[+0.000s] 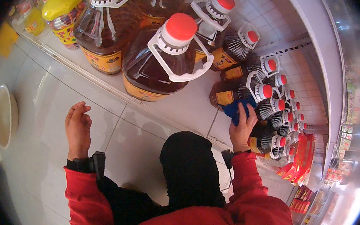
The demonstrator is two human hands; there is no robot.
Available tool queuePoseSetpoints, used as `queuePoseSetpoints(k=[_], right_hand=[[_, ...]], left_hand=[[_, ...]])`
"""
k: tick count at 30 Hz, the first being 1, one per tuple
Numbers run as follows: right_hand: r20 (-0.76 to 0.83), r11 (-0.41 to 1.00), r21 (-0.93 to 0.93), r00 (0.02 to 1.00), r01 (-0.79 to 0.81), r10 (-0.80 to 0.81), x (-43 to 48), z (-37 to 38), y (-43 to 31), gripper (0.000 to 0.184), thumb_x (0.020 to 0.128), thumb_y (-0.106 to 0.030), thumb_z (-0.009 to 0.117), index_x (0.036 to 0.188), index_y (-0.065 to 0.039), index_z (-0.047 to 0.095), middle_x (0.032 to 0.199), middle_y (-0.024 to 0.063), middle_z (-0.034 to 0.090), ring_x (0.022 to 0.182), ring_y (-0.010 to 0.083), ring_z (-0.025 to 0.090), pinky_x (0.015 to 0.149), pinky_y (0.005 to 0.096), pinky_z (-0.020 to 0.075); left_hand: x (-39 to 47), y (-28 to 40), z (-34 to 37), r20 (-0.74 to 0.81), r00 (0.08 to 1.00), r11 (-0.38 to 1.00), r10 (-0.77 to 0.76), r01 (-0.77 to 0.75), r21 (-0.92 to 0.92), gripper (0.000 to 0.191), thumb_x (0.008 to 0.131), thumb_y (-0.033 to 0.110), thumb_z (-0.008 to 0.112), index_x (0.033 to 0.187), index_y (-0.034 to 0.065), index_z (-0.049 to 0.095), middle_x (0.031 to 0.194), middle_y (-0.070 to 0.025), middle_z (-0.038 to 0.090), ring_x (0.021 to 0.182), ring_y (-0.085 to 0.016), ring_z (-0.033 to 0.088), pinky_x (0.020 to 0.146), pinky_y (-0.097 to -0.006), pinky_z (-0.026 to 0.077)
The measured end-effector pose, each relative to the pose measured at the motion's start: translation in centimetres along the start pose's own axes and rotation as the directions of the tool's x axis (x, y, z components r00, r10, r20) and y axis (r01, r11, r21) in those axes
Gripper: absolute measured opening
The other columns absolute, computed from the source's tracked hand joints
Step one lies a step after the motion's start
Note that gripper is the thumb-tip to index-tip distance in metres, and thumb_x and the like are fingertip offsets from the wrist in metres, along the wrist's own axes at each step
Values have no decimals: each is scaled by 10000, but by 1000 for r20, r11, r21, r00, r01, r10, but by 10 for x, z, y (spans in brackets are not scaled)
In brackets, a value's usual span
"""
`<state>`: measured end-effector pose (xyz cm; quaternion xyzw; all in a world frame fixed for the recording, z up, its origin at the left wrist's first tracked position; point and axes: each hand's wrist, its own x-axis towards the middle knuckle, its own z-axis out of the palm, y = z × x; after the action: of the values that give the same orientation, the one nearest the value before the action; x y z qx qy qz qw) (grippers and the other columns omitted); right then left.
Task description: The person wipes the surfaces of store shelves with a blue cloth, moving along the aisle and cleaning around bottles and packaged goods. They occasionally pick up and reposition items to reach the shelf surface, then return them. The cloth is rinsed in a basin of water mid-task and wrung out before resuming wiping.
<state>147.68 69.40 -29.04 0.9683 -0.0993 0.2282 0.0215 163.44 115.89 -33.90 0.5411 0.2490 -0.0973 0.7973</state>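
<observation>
My right hand (243,127) presses a dark blue cloth (238,109) against a dark bottle with a red cap (262,91) on the low shelf (195,99). The cloth partly hides that bottle's side. Over the tiled floor my left hand (78,130) hangs free, fingers loosely curled and nothing in it. Between the hands, at the shelf's front edge, stands a large jug of dark liquid (159,65) with a white handle, a red cap and a yellow label.
More large jugs (104,38) stand behind. A yellow-lidded jar (64,13) is farther left. Rows of smaller bottles (283,118) and red packages (301,159) line the right. A pale basin (5,116) sits on the floor at far left. My knee (190,166) is close to the shelf edge.
</observation>
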Motion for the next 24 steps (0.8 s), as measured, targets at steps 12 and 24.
queuePoseSetpoints(k=[12,24], right_hand=[[29,549,702,789,-453,614,12,18,79,499,839,-53,553,1325,22,468,1214,113,530,1121,235,506,1017,335,366],[-174,915,296,926,-276,336,-15,19,30,512,714,-6,622,1215,-7,516,1230,234,424,1157,420,422,1020,487,336]], left_hand=[[2,0,-11,2,1000,1000,24,-24,7,157,942,151,549,1058,57,595,880,-24,640,638,-54,489,600,-196,404],[3,1,-7,20,1000,1000,16,-16,-8,151,948,161,550,1059,73,603,894,-15,643,669,-53,503,623,-193,422]])
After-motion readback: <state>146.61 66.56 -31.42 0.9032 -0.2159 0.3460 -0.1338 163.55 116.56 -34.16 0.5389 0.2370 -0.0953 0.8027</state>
